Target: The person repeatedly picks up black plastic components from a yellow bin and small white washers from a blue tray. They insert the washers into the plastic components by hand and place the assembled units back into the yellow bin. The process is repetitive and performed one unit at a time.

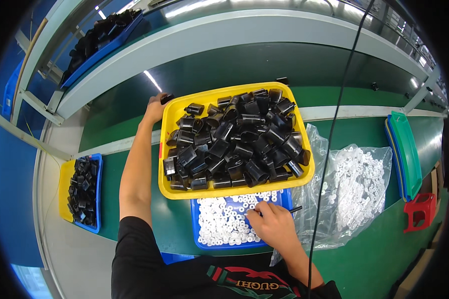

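Observation:
A yellow tray (304,182) heaped with black plastic fittings (244,132) rests across the middle of the bench. Past its far left corner, my left hand (156,108) has its fingers closed on a black fitting (167,98), partly hidden by the hand. Under the near edge of the yellow tray sits a blue tray (199,240) with many small white washers (222,224). Over its right side my right hand (275,225) pinches a thin black pen-like tool (296,209). The tool's tip points toward the washers; whether it carries one cannot be made out.
To the right lies a clear plastic bag (324,234) of white washers, beside stacked green and blue trays (406,157) and a red stool (420,212). Another blue tray (99,197) of black parts stands left. A black cable (334,119) hangs down in front. A conveyor belt (209,70) runs behind.

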Motion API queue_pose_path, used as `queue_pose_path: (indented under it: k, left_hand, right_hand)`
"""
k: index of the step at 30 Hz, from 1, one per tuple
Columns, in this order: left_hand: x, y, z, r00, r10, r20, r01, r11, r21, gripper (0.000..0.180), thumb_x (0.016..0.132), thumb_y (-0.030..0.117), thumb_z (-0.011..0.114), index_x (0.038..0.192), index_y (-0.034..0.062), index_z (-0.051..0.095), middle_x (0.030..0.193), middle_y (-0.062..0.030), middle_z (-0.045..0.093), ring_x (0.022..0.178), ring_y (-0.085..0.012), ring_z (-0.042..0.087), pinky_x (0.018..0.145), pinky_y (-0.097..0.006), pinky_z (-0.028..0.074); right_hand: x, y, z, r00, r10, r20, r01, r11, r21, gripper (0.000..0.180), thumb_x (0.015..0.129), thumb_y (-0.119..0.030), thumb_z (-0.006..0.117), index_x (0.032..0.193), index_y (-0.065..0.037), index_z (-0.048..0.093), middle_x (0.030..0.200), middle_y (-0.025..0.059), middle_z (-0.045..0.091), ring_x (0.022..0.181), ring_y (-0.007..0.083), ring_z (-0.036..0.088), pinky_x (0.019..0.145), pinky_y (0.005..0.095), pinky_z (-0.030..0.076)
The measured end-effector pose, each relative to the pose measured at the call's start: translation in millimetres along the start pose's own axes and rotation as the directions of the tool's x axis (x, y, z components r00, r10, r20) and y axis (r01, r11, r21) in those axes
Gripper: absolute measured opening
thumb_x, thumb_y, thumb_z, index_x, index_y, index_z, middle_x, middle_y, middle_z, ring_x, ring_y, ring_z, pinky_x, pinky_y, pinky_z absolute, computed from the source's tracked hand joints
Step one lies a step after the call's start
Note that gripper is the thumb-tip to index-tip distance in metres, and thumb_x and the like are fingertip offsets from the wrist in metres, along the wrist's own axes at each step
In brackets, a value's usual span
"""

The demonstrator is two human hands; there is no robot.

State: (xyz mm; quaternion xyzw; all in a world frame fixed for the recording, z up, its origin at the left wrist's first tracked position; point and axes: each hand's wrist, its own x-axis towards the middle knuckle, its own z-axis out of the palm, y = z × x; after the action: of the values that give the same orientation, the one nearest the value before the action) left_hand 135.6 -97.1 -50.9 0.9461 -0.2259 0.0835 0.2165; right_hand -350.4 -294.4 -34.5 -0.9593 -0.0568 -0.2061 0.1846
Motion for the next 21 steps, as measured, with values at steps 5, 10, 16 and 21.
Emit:
queue_pose_path:
  k: [5,10,16,21]
  left_hand:
    - [-22,68,-47,0.986,-0.044,-0.161,0.003,0.97,-0.241,0.044,0.092,0.038,0.063,0.121,0.0049,0.064,0.104,-0.0148,0.065,0.093,-0.0281,0.064,0.084,-0.037,0.049]
    - [-92,167,-85,0.873,0.411,0.262,-0.367,0.908,-0.2,0.042,0.08,0.034,0.076,0.108,0.0031,0.069,0.097,-0.0145,0.067,0.092,-0.0294,0.064,0.082,-0.037,0.05]
    - [-101,157,-71,0.838,0.474,0.271,-0.459,0.88,-0.12,0.042,0.076,0.027,0.078,0.109,0.0031,0.069,0.102,-0.0152,0.067,0.075,-0.0275,0.062,0.071,-0.036,0.051]
    - [-106,163,-76,0.902,0.372,0.22,-0.356,0.928,-0.112,0.037,0.076,0.014,0.072,0.11,0.0009,0.067,0.101,-0.0151,0.067,0.075,-0.0279,0.064,0.072,-0.036,0.053]
  right_hand:
    - [-1,1,-1,0.998,0.008,-0.069,-0.001,0.995,0.098,0.018,0.069,-0.008,0.077,0.083,-0.008,0.065,0.081,0.0026,0.057,0.064,0.0189,0.062,0.053,0.0312,0.05]
    - [-6,2,-3,0.992,0.055,-0.116,-0.038,0.989,0.144,0.02,0.068,-0.008,0.073,0.086,-0.008,0.063,0.088,0.004,0.061,0.067,0.019,0.064,0.058,0.0307,0.051]
    - [-4,1,-3,0.987,0.057,-0.149,-0.03,0.984,0.177,0.023,0.065,-0.007,0.075,0.082,-0.009,0.061,0.091,0.0039,0.064,0.067,0.0195,0.065,0.059,0.0307,0.051]
    - [-6,4,-5,0.981,0.087,-0.171,-0.049,0.976,0.21,0.023,0.064,-0.004,0.075,0.079,-0.009,0.059,0.09,0.003,0.065,0.067,0.0194,0.065,0.058,0.0299,0.051]
